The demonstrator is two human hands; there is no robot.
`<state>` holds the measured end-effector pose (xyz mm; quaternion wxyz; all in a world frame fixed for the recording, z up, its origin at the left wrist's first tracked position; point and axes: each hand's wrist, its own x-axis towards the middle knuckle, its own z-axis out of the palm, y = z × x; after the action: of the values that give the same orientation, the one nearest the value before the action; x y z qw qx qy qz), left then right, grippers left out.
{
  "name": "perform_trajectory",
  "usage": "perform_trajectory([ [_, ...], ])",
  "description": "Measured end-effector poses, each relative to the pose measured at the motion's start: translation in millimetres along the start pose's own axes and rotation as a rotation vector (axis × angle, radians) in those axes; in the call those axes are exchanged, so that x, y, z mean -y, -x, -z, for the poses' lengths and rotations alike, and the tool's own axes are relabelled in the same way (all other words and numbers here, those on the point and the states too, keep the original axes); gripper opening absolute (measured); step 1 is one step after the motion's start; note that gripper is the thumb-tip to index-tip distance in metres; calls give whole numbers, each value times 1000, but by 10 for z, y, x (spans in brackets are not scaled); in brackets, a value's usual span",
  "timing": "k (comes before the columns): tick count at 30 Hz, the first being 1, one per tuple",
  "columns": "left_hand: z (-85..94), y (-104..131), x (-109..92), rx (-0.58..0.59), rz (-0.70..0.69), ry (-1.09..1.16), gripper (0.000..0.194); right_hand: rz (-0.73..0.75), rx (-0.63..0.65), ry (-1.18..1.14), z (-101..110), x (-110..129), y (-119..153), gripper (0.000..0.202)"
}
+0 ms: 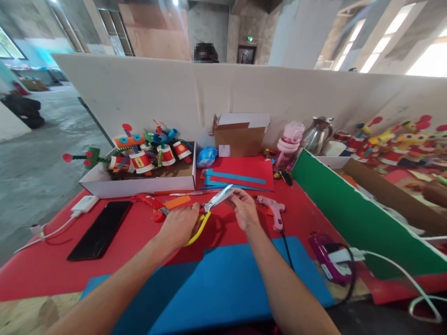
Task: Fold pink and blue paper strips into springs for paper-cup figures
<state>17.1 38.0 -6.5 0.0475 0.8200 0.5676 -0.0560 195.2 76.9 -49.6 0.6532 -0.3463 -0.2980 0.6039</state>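
Observation:
My left hand point(179, 224) grips the yellow handles of a pair of scissors point(217, 201), whose blades are parted and point up to the right. My right hand point(244, 208) sits just right of the blades, fingertips pinched at the blade tips; what it pinches is too small to make out. Both hands hover over the red table cover point(45, 265). A large blue sheet point(223, 284) lies under my forearms at the near edge.
A white box of paper-cup craft figures point(139, 160) stands at back left. Nearby are a black phone point(101, 228), a pink glue gun point(274, 209), red and blue sheets point(244, 174), a cardboard box point(239, 137), a pink bottle point(289, 142), a metal kettle point(316, 132) and a green board point(349, 209).

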Motion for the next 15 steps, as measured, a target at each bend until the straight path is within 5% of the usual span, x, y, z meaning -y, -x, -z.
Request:
perform_trajectory([
  [15, -29, -11, 9, 7, 8, 7, 23, -9, 4, 10, -17, 27, 28, 21],
])
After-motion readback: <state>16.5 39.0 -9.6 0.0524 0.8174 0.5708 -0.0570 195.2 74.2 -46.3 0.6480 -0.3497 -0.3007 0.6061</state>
